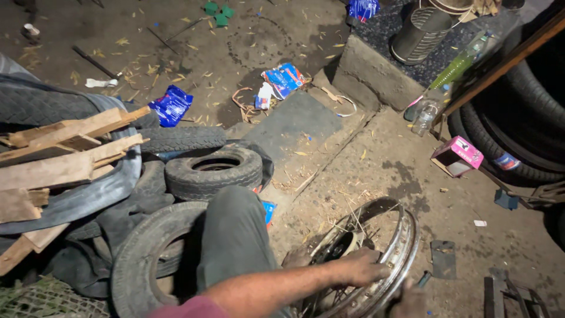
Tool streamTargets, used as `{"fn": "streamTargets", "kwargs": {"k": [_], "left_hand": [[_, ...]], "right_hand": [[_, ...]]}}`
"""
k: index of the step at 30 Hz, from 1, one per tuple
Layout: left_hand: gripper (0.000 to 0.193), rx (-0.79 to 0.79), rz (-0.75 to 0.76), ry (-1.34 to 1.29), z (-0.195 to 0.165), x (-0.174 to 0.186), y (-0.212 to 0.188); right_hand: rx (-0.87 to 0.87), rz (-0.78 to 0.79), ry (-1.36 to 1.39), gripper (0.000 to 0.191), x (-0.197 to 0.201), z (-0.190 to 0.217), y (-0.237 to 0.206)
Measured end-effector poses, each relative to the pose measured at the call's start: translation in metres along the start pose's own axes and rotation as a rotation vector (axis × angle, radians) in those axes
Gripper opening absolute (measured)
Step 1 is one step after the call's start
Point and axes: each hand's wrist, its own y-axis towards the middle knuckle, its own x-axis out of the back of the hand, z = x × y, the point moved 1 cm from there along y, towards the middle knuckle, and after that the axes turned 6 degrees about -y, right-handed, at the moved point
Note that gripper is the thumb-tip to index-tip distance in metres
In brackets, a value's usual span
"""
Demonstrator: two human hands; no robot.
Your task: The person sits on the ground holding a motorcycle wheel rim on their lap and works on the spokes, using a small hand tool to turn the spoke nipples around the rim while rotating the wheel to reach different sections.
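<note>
A bare spoked metal wheel rim (406, 235) lies tilted on the dirt floor at the lower right. My left hand (366, 266) reaches across from the lower left and grips the rim's near side, over the spokes. My right hand (410, 301) shows only partly at the bottom edge, close against the rim; whether it holds anything is unclear. A small dark tool tip (425, 278) pokes out just above it. My knee in grey trousers (235, 235) is beside the rim.
Worn tyres (213, 172) and wooden planks (65, 153) are heaped on the left. Large tyres (529, 118) lean at the right behind a pink box (459, 154). A plastic bottle (425, 116), a metal can (421, 32) and blue wrappers (172, 105) lie around.
</note>
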Motion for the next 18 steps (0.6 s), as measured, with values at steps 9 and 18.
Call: {"fn": "streamTargets", "kwargs": {"k": [9, 18], "left_hand": [[0.054, 0.054, 0.017, -0.076, -0.015, 0.004, -0.001], [0.059, 0.046, -0.027, -0.11, -0.031, 0.012, -0.013]], "right_hand": [[-0.251, 0.137, 0.685, 0.039, -0.009, 0.001, -0.015], [-0.153, 0.294, 0.903, 0.041, -0.032, 0.085, 0.048]]}}
